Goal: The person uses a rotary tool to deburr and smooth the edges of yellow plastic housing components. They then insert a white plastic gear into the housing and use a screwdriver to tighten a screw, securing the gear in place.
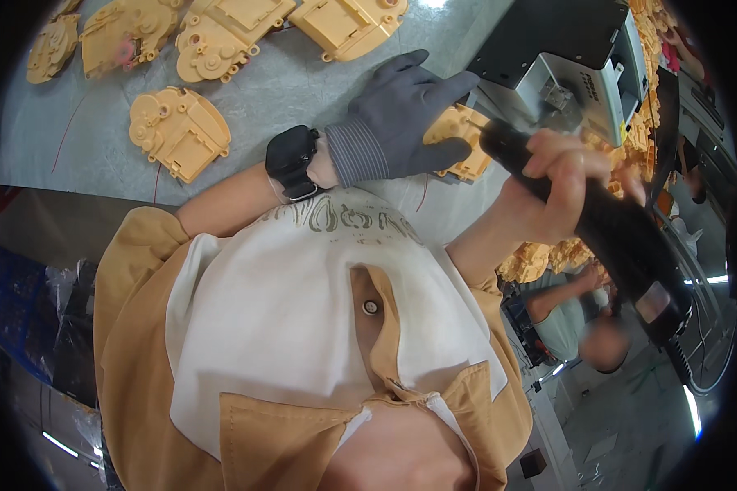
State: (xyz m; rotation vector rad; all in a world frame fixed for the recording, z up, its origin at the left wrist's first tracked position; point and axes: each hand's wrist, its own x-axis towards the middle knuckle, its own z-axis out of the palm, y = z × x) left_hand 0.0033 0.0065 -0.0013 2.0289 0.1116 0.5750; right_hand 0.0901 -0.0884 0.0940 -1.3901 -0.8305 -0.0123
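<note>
Gray tabletop (pixel 274 90) beneath yellow housings (pixel 180 131)

We could pass through the bare stretch of counter (pixel 299 90) between the row of yellow housings (pixel 229 37) toward the far edge and our left forearm (pixel 229 196), which crosses the near edge. A lone housing (pixel 180 135) near that edge narrows the way, with more room to its left, where a thin red wire (pixel 70 131) trails. Toward the right, our left hand (pixel 405 114), the held housing (pixel 471 164) and the black power tool (pixel 630 237) in our right hand (pixel 561 184) block passage, the black-topped box (pixel 549 37) standing just beyond.
</note>
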